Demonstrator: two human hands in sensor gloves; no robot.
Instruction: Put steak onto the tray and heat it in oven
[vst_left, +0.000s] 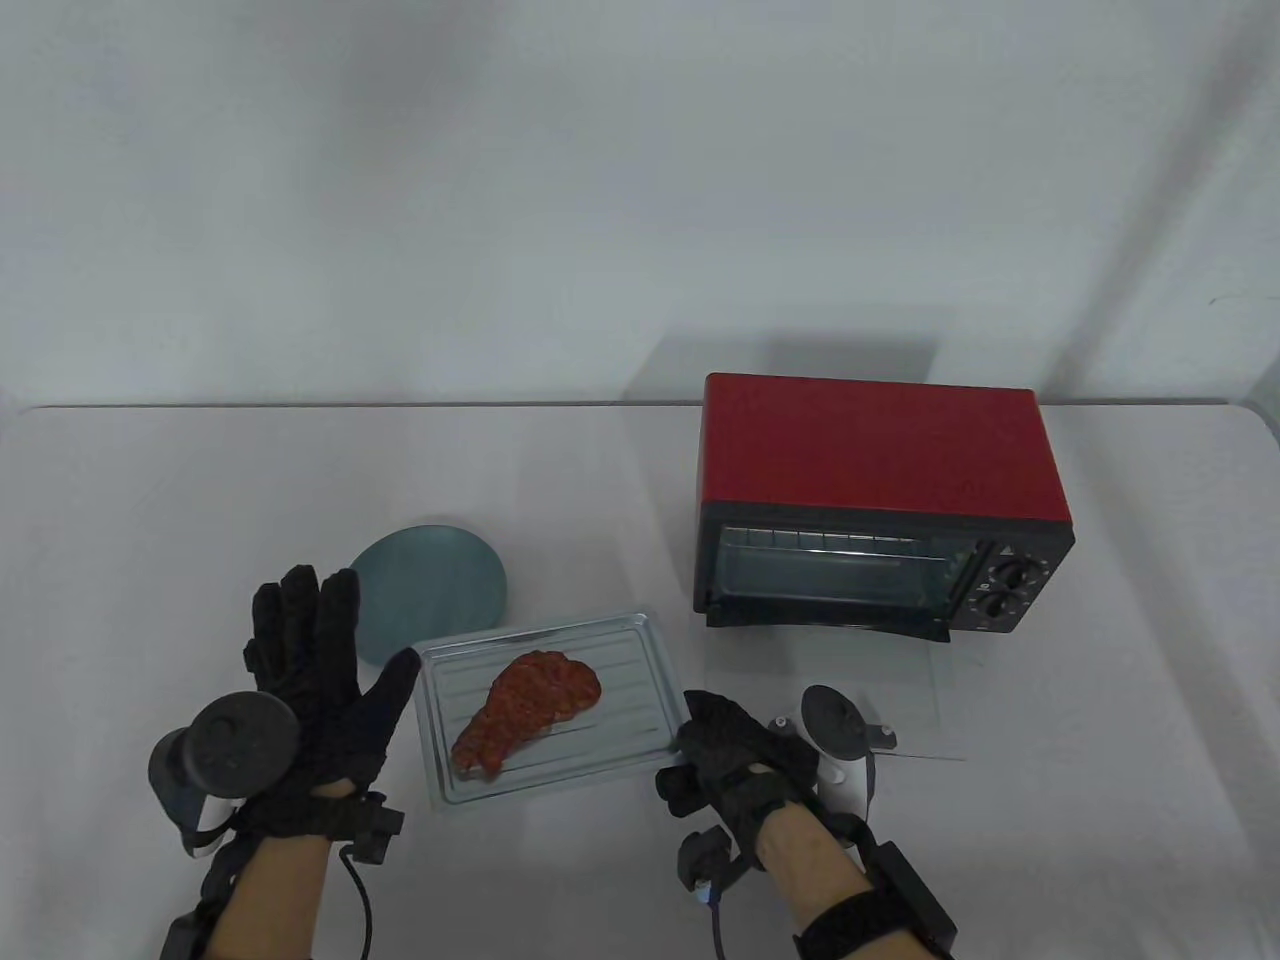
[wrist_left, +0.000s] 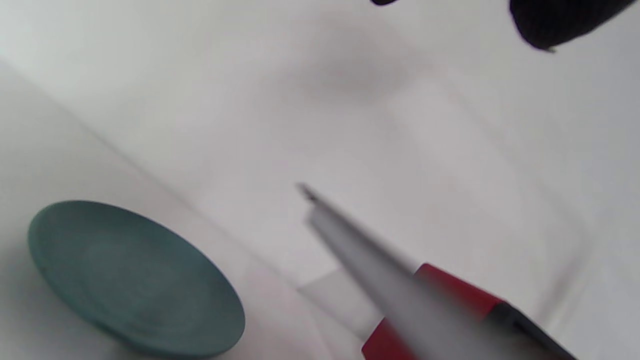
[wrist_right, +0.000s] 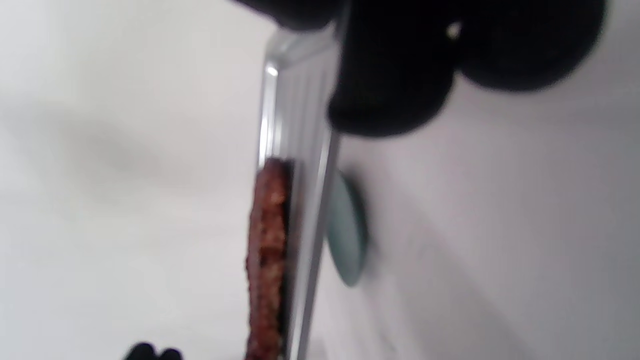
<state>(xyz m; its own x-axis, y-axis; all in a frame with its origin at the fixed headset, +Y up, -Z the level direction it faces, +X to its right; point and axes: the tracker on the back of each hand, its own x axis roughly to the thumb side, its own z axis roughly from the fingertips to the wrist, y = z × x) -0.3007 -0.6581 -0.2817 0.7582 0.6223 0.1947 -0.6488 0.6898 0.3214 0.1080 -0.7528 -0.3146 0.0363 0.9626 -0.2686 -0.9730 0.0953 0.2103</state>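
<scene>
A reddish-brown steak (vst_left: 525, 708) lies on the ridged metal tray (vst_left: 640, 655) near the table's front. My right hand (vst_left: 700, 745) grips the tray's right edge; in the right wrist view its fingers (wrist_right: 395, 75) curl over the rim of the tray (wrist_right: 310, 175), with the steak (wrist_right: 267, 250) seen edge-on. My left hand (vst_left: 330, 640) is spread flat, fingers straight, just left of the tray, its thumb close to the left rim; whether it touches is unclear. The red oven (vst_left: 880, 470) stands behind on the right with its glass door (vst_left: 880, 700) folded down.
A teal plate (vst_left: 430, 590) sits behind the tray's left corner, also visible as the plate (wrist_left: 135, 280) in the left wrist view, beside the tray's blurred edge (wrist_left: 390, 290) and the oven (wrist_left: 450, 290). The table's back edge meets a white wall.
</scene>
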